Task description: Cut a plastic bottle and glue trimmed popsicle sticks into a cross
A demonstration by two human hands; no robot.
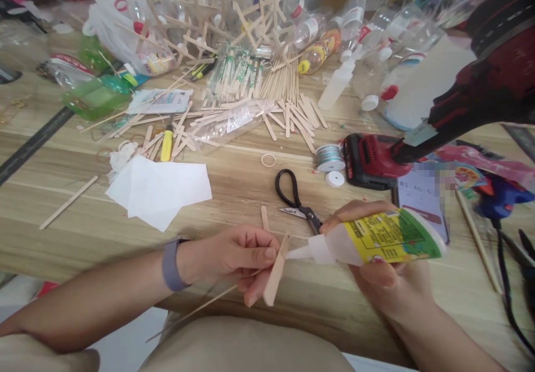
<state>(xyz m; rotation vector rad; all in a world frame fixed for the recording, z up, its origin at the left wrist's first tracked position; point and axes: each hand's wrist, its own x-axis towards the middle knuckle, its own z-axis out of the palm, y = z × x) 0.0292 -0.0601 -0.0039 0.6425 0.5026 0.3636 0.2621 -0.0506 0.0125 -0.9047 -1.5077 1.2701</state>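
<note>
My left hand (234, 255) is closed, with thumb and fingers pinching beside a wooden craft stick (275, 280) that stands up slanted. A thin bamboo skewer (200, 307) runs from those fingers down to the left. Another craft stick's end (264, 218) shows just beyond the fingertips; whether it is joined to the first is unclear. In my right hand (393, 285) lies a glue bottle (376, 238) with a yellow and green label, tipped sideways. Its white nozzle points left and meets the craft stick's edge. Black-handled scissors (297, 199) lie just behind the bottle.
White paper sheets (167, 188) lie left, near a yellow-handled screwdriver (166, 144). Loose craft sticks (288, 118), plastic bottles (311, 30) and a stick structure (246, 20) crowd the back. A red cordless drill (371, 160) stands right, beside a thread spool (330, 157) and a phone (422, 196).
</note>
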